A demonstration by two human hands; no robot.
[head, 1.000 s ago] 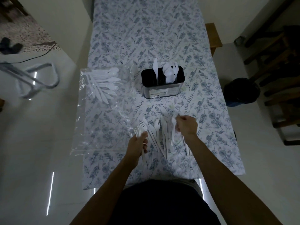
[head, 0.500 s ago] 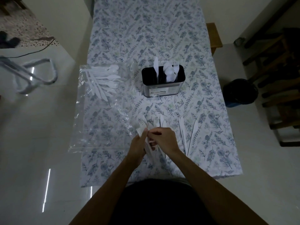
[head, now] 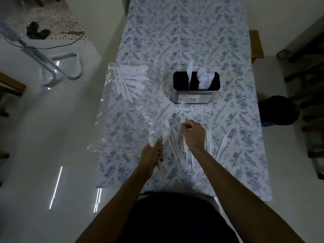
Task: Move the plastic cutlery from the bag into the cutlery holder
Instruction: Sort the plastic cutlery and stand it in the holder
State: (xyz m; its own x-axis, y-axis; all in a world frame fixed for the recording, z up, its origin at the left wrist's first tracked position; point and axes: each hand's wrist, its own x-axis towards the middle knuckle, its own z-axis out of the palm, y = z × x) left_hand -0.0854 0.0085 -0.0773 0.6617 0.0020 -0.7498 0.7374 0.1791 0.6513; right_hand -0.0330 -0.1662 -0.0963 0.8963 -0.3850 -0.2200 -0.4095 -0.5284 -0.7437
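Left hand (head: 152, 155): closed around a small bundle of forks (head: 155, 151), tines fanning out past the thumb, handles trailing back under the palm.
Right hand (head: 193, 135): pinched on a single fork (head: 183, 120), tines poking out beyond the fingertips, away from the body; rest of that fork hidden by the hand.
Loose cutlery (head: 172, 142): spread on the counter (head: 236, 106) between and beside the two hands, long axes running roughly toward and away from the body.
Cutlery holder (head: 196, 88): upright, straight ahead of the right hand and well apart from it; already holding a knife, spoons and a fork.
Key relation: holder lying beyond the right-hand grip, closer to it than to the left; fork's length already pointing about that way.
Bag (head: 126, 106): flat on the left of the counter, more cutlery inside at its far end.
Progress: judged partway through.
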